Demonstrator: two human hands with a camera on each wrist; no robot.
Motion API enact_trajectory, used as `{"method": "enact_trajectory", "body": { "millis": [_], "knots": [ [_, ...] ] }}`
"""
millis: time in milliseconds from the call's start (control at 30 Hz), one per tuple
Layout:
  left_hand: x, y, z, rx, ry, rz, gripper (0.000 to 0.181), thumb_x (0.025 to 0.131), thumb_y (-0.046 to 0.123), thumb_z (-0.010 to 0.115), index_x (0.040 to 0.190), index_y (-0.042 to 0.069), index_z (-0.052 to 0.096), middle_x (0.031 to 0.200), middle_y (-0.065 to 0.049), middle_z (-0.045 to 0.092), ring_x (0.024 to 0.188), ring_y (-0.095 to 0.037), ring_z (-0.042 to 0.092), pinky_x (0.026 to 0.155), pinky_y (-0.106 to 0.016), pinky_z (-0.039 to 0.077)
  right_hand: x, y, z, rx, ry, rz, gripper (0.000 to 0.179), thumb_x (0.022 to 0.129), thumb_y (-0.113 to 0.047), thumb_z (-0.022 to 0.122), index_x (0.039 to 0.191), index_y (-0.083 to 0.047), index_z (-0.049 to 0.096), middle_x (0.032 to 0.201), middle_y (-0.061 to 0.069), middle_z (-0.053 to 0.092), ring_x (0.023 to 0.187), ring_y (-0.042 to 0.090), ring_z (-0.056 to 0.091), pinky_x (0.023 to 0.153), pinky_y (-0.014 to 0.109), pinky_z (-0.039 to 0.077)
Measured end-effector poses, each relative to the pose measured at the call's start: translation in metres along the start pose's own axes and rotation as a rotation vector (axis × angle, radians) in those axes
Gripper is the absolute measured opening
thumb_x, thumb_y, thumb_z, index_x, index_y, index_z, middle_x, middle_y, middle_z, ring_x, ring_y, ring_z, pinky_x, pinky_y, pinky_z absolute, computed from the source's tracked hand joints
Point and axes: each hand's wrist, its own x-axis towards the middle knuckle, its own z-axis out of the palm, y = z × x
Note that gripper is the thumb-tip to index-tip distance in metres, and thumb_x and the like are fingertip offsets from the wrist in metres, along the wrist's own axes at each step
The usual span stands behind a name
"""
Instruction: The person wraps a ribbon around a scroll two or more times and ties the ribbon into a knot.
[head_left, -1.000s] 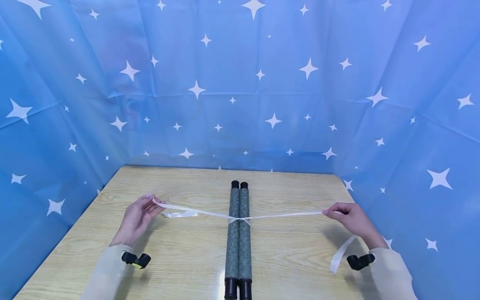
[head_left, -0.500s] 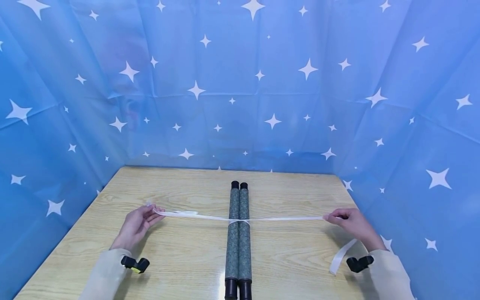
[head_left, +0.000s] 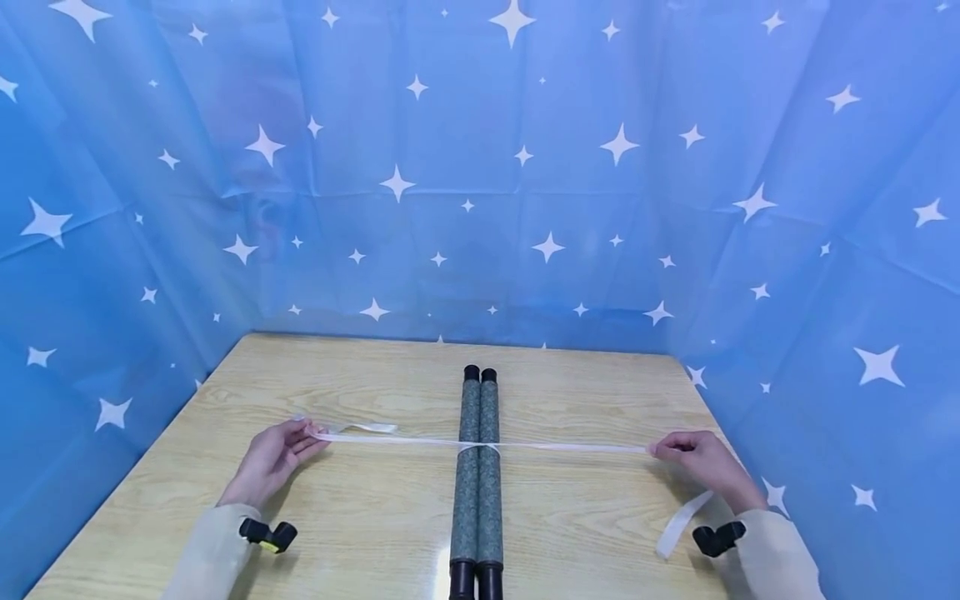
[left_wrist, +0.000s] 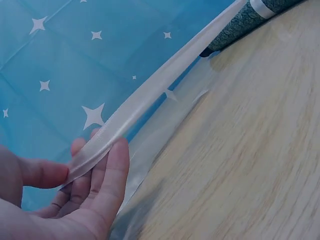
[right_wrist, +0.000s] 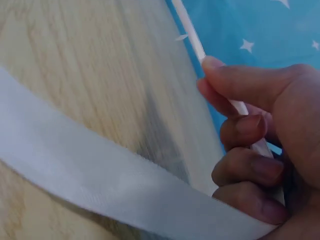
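Observation:
Two green patterned tubes [head_left: 477, 467] with black end caps lie side by side down the middle of the wooden table [head_left: 360, 517]. A white ribbon [head_left: 570, 447] is tied round them at mid-length and stretches taut to both sides. My left hand [head_left: 273, 457] pinches the ribbon's left end [left_wrist: 120, 120] between thumb and fingers. My right hand [head_left: 693, 462] grips the right end [right_wrist: 235, 105] with curled fingers. The ribbon's loose tail [head_left: 678, 525] hangs below my right hand, and it crosses the right wrist view as a wide band [right_wrist: 100, 175].
Blue star-printed sheeting [head_left: 480, 183] walls the table on the back and both sides. A short loose ribbon end [head_left: 367, 427] lies on the table by my left hand. Black wrist cameras [head_left: 266, 535] sit on both cream sleeves.
Both hands have dropped lower toward the table, so the ribbon now runs flatter and straighter across the tubes. The tubes have not moved.

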Motion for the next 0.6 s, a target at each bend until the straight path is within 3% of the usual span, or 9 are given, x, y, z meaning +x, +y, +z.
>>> {"method": "enact_trajectory", "body": {
  "millis": [133,367,500,600],
  "knots": [
    [-0.005,0.006,-0.004,-0.071,-0.014,0.024,0.03,0.111,0.013,0.04,0.095,0.009,0.065,0.096,-0.002,0.071,0.099,-0.014,0.072,0.099,-0.031,0.058,0.0,0.0,-0.004,-0.028,0.025,-0.005,0.039,0.096,-0.048,0.07,0.105,-0.01,0.077,0.096,0.003,0.071,0.077,0.013,0.051,0.064,0.025,0.041],
    [-0.017,0.03,-0.021,-0.175,0.091,0.114,0.022,0.108,0.012,0.051,0.093,0.009,0.067,0.091,-0.002,0.069,0.091,-0.014,0.073,0.095,-0.03,0.06,-0.003,0.01,-0.025,-0.087,0.159,-0.029,0.039,0.095,-0.044,0.071,0.103,-0.006,0.076,0.099,0.009,0.072,0.079,0.012,0.054,0.063,0.025,0.042],
    [-0.022,0.043,-0.034,-0.128,0.203,0.148,0.015,0.107,0.014,0.054,0.099,0.009,0.066,0.09,-0.003,0.07,0.088,-0.015,0.074,0.09,-0.03,0.061,-0.006,0.02,-0.037,-0.113,0.245,-0.044,0.038,0.098,-0.044,0.068,0.105,-0.008,0.075,0.102,0.011,0.074,0.081,0.007,0.057,0.063,0.024,0.045],
    [-0.022,0.048,-0.04,0.053,0.34,0.156,0.011,0.106,0.018,0.055,0.109,0.009,0.06,0.087,0.002,0.069,0.084,-0.011,0.073,0.085,-0.028,0.062,-0.009,0.023,-0.043,-0.131,0.279,-0.059,0.037,0.099,-0.044,0.066,0.108,-0.009,0.074,0.105,0.013,0.074,0.082,0.005,0.059,0.063,0.025,0.048]
  ]
}}
